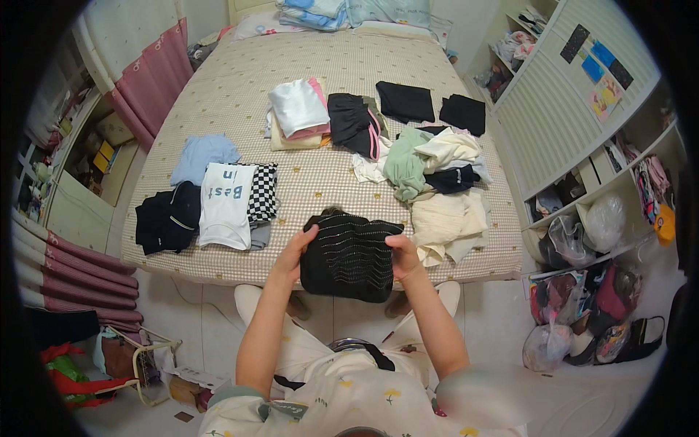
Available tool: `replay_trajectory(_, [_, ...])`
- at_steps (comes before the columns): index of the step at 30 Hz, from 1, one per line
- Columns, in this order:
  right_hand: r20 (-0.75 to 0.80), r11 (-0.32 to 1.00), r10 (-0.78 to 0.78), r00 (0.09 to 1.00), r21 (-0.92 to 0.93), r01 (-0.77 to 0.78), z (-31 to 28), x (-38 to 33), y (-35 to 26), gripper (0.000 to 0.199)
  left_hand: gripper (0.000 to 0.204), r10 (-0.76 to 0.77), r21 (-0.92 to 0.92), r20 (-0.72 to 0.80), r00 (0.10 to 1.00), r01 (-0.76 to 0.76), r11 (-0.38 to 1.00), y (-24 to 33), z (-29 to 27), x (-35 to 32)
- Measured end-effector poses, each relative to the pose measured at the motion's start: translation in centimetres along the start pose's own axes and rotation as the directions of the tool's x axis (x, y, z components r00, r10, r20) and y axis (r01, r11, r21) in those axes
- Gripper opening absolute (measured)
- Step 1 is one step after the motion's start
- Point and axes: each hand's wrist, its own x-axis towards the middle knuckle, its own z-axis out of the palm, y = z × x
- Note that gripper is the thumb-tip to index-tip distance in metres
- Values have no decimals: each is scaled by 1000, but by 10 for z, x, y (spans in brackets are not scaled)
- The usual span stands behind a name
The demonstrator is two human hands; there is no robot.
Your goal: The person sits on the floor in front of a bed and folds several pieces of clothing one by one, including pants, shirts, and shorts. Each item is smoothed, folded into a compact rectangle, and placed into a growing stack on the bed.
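Note:
A folded black garment with glittering striped lines (pixel 348 256) is held up between my two hands, just over the bed's front edge. My left hand (pixel 295 255) grips its left side with the thumb on top. On its right side, my right hand (pixel 403 256) pinches the edge the same way. Left of it lie a white printed T-shirt (pixel 226 207), a black-and-white checked garment (pixel 263 191), a dark navy garment (pixel 169 217) and a light blue one (pixel 205 156). To the right sit cream knitwear (pixel 448 222) and a loose pale green garment (pixel 408 164).
The checked bedspread (pixel 313 54) carries a white-topped folded stack (pixel 298 108), black shorts with pink trim (pixel 351 124) and two folded black pieces (pixel 405 101). Shelving with bags (pixel 575 240) flanks the bed's right. A metal-framed stand (pixel 149 364) is at lower left.

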Motion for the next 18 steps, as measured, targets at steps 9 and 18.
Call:
replay_trajectory(9, [59,143,-577,815,-975,171,-17,45,-42,21,33,439,660,-36,898,-309,685,62,27,27])
replay_trajectory(18, [11,-166,-607,795,-980,-112,-133,18,45,29,60,542,874,-265,798,-38,484,-45,-94,22])
